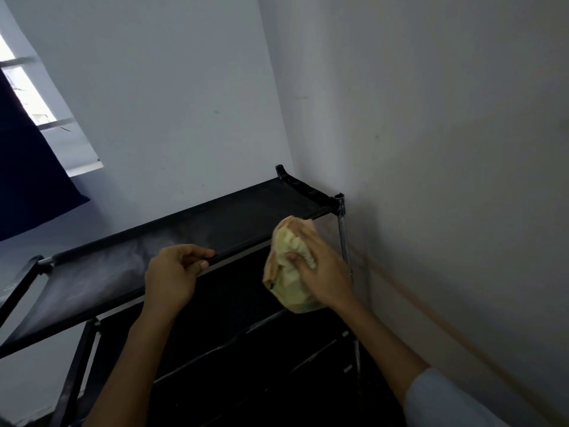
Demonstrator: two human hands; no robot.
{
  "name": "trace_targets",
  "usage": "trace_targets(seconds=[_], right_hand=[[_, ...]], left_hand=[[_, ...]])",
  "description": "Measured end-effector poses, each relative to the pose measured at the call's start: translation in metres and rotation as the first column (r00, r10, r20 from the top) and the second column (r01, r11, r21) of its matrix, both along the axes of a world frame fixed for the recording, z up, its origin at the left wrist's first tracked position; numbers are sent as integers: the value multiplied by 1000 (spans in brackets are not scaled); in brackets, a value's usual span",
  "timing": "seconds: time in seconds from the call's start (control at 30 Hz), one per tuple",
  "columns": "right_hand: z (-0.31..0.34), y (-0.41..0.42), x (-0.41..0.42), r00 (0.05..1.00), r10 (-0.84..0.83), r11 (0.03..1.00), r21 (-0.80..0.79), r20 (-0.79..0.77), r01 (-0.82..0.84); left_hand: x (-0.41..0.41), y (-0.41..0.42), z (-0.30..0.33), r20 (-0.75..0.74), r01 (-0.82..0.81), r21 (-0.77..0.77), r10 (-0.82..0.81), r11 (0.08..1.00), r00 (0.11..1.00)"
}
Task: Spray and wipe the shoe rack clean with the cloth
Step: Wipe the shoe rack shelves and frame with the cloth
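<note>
Against the corner of two pale walls: shoe rack (234, 217), black, top shelf running long from lower left up to far right, dusty grey across its left half. On the front rail, left hand (172, 272), fingers curled round the bar, steadying. Just right of it, apart, right hand (320, 266) clutching bunched yellow cloth (292, 266) at the shelf's right end, nearer the metal post (342, 229). Likely next: sweep leftward along that axis.
</note>
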State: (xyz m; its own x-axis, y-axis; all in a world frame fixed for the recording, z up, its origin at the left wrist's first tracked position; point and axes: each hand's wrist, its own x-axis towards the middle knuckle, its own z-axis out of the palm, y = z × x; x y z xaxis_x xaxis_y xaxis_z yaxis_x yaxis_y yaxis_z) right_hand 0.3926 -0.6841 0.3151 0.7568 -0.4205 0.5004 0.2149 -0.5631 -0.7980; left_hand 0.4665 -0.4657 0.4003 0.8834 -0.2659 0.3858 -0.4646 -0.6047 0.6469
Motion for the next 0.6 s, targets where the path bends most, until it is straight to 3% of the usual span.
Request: trace_targets(seconds=[0.1, 0.17, 0.27, 0.33, 0.43, 0.5, 0.6], right_hand=[[4, -31, 0, 997, -64, 984, 170, 48, 55], [7, -26, -1, 995, -75, 983, 175, 61, 63], [7, 13, -3, 998, -38, 998, 41, -40, 40], [9, 42, -2, 996, 67, 995, -68, -59, -71], [20, 49, -3, 987, 151, 985, -78, -61, -156], [26, 29, -6, 991, 90, 981, -164, -96, -105], [34, -23, -11, 987, -62, 992, -120, -149, 44]], left_hand=[[2, 0, -1, 1, 6, -10, -6, 1000, 1000], [1, -1, -2, 2, 4, -9, -4, 1000, 1000], [0, -1, -3, 14, -7, -5, 7, 1000, 1000], [-1, 0, -1, 16, -3, 11, 3, 1000, 1000], [0, 1, 1, -3, 17, 26, -17, 1000, 1000], [2, 2, 1, -10, 34, 17, -34, 999, 999], [4, 2, -1, -9, 47, -6, -47, 999, 999]])
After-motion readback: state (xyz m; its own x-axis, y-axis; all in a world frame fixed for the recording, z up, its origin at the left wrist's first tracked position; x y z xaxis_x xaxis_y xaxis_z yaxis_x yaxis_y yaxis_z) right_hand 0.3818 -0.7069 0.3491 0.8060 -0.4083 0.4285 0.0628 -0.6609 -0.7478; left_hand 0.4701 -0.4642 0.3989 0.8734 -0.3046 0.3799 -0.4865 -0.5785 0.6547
